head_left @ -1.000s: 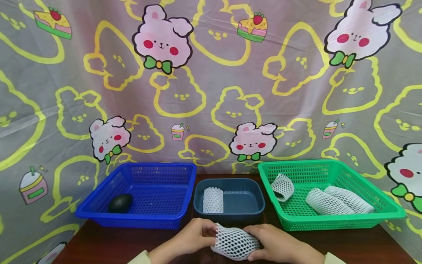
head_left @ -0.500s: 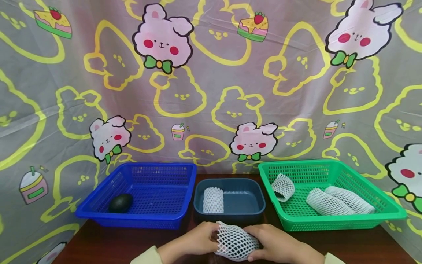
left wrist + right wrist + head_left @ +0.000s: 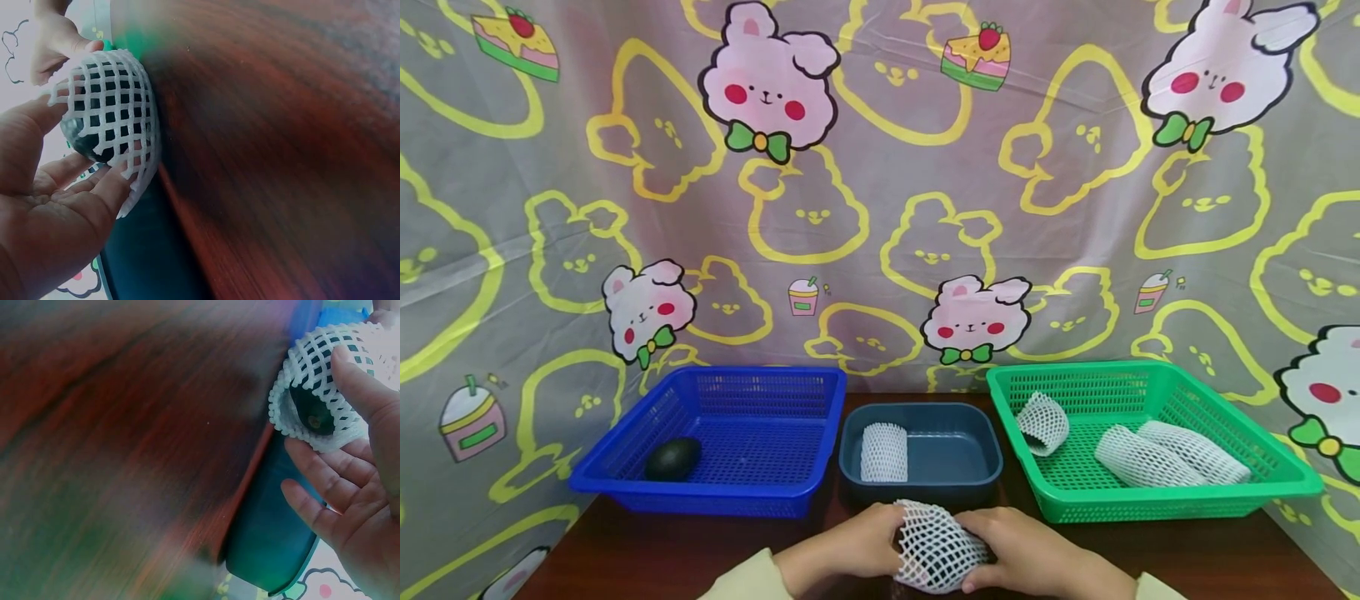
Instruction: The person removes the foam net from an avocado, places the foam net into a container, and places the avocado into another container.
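Note:
A white foam net (image 3: 942, 550) wraps a dark green, avocado-like fruit in front of the grey-blue tray. My left hand (image 3: 868, 540) holds the net's left end, its fingers inside the mesh opening. On the other end my right hand (image 3: 1037, 554) grips net and fruit between thumb and fingers. In the left wrist view the fruit (image 3: 84, 139) shows at the net's mouth; the right wrist view shows its tip (image 3: 312, 414) in the other opening.
The blue basket (image 3: 715, 505) at left holds one dark fruit (image 3: 673, 459). A net piece (image 3: 884, 452) lies in the middle tray (image 3: 921, 492). Several nets, including one at the left (image 3: 1045, 423), lie in the green basket (image 3: 1180, 506) at right.
My left hand has shifted slightly right, and the net's left end has moved with it, drawn further up around the fingers. My right hand has stayed nearly still.

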Available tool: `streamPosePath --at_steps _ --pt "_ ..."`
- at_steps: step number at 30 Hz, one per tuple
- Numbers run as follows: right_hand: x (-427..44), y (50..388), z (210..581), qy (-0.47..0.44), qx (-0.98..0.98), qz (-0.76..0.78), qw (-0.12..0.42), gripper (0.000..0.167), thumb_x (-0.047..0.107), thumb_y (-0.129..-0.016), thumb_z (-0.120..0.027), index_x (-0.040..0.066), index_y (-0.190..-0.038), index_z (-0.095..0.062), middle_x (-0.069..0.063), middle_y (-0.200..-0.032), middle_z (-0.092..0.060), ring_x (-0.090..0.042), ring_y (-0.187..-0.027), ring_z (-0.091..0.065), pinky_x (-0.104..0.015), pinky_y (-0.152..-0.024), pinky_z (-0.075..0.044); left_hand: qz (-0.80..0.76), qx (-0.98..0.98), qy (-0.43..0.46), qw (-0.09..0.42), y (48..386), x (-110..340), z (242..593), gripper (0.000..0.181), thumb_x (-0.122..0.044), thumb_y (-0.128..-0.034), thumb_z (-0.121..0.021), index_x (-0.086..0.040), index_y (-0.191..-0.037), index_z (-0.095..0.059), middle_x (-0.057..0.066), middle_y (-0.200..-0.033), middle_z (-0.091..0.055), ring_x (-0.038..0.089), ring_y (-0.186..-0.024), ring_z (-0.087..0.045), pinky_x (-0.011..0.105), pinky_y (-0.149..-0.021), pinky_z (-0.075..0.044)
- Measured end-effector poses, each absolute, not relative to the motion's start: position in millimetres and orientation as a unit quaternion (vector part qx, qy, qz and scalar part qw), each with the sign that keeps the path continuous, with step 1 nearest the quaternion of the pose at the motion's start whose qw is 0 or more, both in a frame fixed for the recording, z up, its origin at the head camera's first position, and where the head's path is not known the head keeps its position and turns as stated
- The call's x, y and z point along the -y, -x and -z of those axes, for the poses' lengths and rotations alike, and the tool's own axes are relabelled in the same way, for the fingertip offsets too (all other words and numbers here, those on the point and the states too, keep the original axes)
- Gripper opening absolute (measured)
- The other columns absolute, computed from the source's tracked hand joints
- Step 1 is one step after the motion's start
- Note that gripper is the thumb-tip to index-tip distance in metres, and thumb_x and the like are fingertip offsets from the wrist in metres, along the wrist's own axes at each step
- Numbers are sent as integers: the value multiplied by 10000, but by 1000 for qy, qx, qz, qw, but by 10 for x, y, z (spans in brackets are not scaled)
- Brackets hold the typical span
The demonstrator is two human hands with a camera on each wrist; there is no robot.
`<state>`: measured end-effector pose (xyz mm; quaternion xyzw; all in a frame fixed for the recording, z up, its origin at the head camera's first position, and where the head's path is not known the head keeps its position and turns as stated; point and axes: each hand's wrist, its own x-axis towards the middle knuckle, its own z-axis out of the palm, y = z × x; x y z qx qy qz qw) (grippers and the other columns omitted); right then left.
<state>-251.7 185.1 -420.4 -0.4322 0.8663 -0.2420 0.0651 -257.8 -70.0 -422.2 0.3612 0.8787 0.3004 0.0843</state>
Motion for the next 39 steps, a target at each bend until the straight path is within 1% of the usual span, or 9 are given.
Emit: streamPosePath --at_steps 7,13,19,23,26,29,35,37,39 --pt "-1856 2535 4204 436 -864 243 65 585 527 -821 -694 132 -1243 -601 144 -1130 -614 9 -975 -562 -273 -819 -512 -303 -885 -344 84 2566 700 4232 300 53 -617 -722 -133 -760 -535 -139 -660 -412 9 -575 -368 153 -491 -331" --pt "-1860 2547 4209 452 -855 250 54 481 490 -837 -694 149 -1170 -625 169 -1053 -615 30 -901 -559 -244 -760 -513 -321 -882 -337 70 2551 740 4254 321 43 -588 -734 -136 -752 -523 -140 -658 -391 8 -565 -343 158 -465 -310" --pt "-1853 2559 4218 452 -851 260 55 352 366 -854 -722 146 -1117 -642 179 -1007 -617 42 -858 -559 -212 -713 -511 -333 -880 -334 63 2557 792 4278 326 17 -580 -743 -133 -786 -541 -142 -682 -418 0 -586 -360 155 -488 -338" --pt "-1846 2558 4218 448 -853 264 53 247 240 -865 -735 162 -1083 -650 182 -981 -620 43 -837 -566 -203 -697 -513 -343 -877 -332 61 2558 817 4279 338 16 -568 -735 -136 -800 -541 -140 -691 -433 -6 -590 -369 159 -490 -342" --pt "-1833 2555 4203 439 -857 264 56 207 153 -868 -734 171 -1058 -653 190 -959 -618 46 -819 -565 -199 -691 -515 -357 -872 -328 68 2563 838 4281 354 14 -567 -737 -129 -833 -550 -132 -709 -467 -6 -607 -401 163 -513 -368" --pt "-1829 2550 4184 440 -857 264 51 197 115 -869 -729 180 -1039 -652 196 -944 -612 46 -805 -560 -200 -689 -515 -383 -862 -322 85 2572 868 4288 378 16 -574 -737 -108 -890 -572 -123 -754 -519 -2 -657 -459 169 -577 -420" --pt "-1846 2562 4152 458 -847 266 27 142 126 -890 -709 200 -996 -650 156 -913 -632 38 -787 -553 -204 -680 -512 -455 -819 -330 112 2577 936 4313 460 14 -628 -758 -54 -1054 -598 -112 -918 -614 4 -835 -584 184 -741 -489" --pt "-1855 2569 4146 463 -846 263 18 133 128 -893 -706 201 -988 -648 141 -908 -639 37 -788 -553 -204 -676 -510 -482 -802 -332 121 2575 953 4320 478 17 -646 -766 -44 -1087 -591 -97 -964 -631 22 -888 -610 191 -771 -501" --pt "-1863 2572 4139 465 -846 259 8 132 125 -891 -707 200 -980 -645 133 -902 -640 35 -785 -551 -204 -670 -507 -492 -796 -332 121 2569 971 4316 472 0 -653 -777 -50 -1082 -587 -90 -975 -637 33 -905 -620 198 -774 -508"
